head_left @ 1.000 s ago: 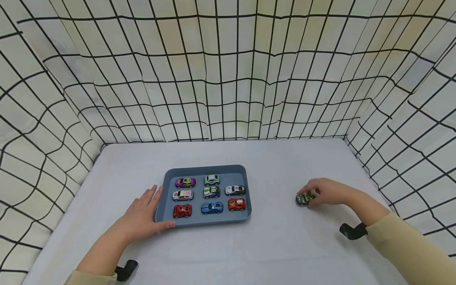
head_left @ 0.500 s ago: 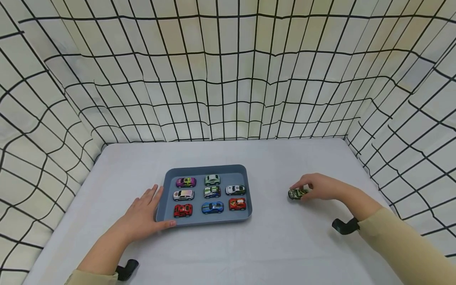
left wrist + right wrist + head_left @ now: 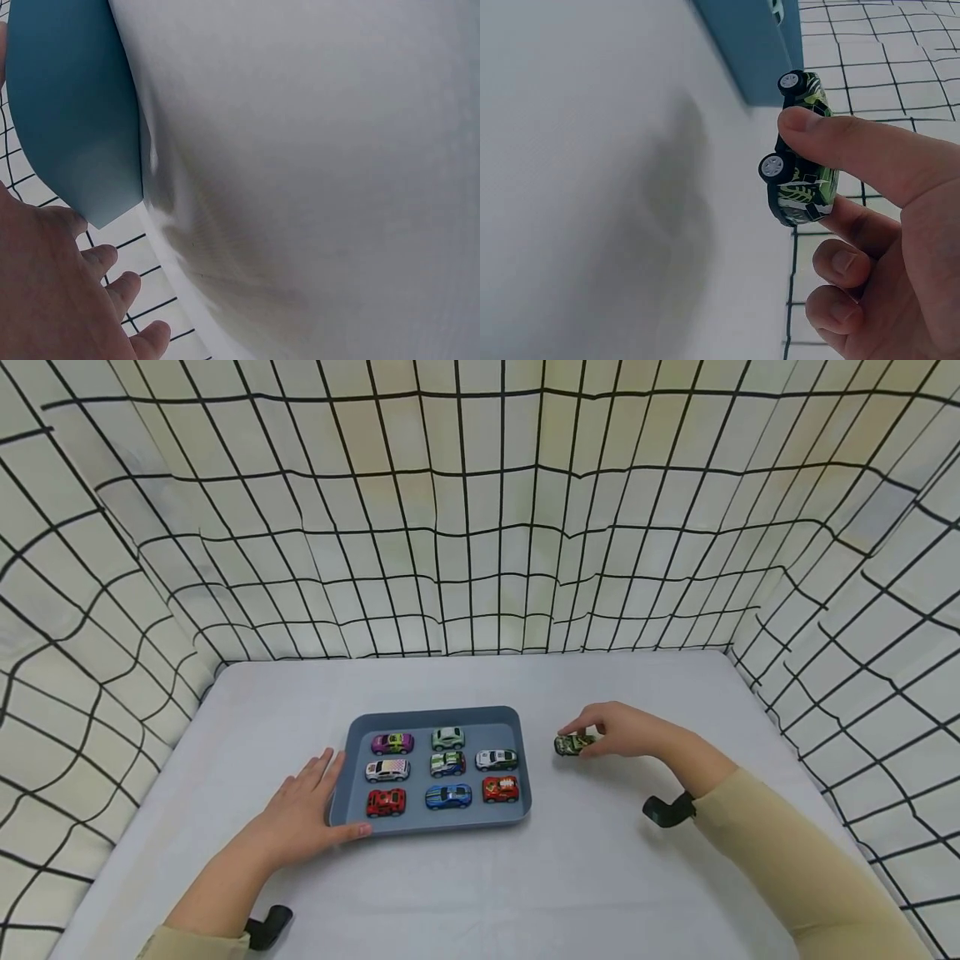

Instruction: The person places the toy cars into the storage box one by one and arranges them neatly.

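My right hand [image 3: 626, 731] pinches a small black-and-green toy car [image 3: 804, 187] between thumb and fingers. In the right wrist view the car is held off the white cloth, its wheels facing the cloth and the thumb across its side. It is just right of the blue-grey tray [image 3: 431, 829] in the head view. Against the tray's left end rests my left hand [image 3: 292, 822], fingers spread along the side and thumb on the front rim. Inside the tray sit several toy cars, among them a purple car [image 3: 392, 743], a blue car [image 3: 448, 796] and a white police-style car [image 3: 496, 760].
A white cloth [image 3: 480, 893] covers the table. White walls with a black grid [image 3: 487, 527] enclose the back and both sides. The tray's upper right corner holds no car. Black wrist mounts [image 3: 667, 810] stick out below both sleeves.
My right hand has carried the black-and-green toy car leftward and slightly away from me, from the right part of the table to near the tray. The left hand and tray have stayed in place.
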Demonstrator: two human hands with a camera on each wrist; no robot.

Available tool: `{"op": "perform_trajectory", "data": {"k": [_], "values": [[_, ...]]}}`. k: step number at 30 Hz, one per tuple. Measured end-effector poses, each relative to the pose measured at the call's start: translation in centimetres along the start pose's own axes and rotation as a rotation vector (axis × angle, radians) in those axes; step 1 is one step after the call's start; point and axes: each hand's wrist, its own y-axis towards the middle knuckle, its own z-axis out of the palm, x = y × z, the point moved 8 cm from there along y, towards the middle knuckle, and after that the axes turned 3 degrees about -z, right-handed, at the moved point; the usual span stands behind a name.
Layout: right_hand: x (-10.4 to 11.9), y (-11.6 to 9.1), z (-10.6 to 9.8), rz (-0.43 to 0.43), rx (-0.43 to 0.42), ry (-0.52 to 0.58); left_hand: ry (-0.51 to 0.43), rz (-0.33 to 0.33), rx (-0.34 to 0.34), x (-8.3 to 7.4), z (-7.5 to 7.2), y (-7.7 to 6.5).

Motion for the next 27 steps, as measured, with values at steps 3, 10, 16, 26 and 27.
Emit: {"op": "perform_trajectory", "data": {"k": [3, 10, 16, 26, 27], "values": [[1.1, 1.6, -0.2, -0.016, -0.005, -0.005, 0.002, 0.004, -0.003, 0.0, 0.0, 0.0], [3.9, 5.0, 0.1, -0.046, 0.029, -0.037, 0.005, 0.005, -0.003, 0.1, 0.0, 0.0], [5.9, 7.5, 0.5, -0.066, 0.041, -0.062, 0.004, 0.012, -0.007, -0.1, -0.2, 0.0], [8.2, 10.0, 1.6, -0.06, 0.061, -0.077, 0.02, 0.011, -0.007, 0.0, 0.1, 0.1], [8.3, 10.2, 1.6, -0.061, 0.06, -0.085, 0.02, 0.011, -0.007, 0.1, 0.0, 0.1]]}}
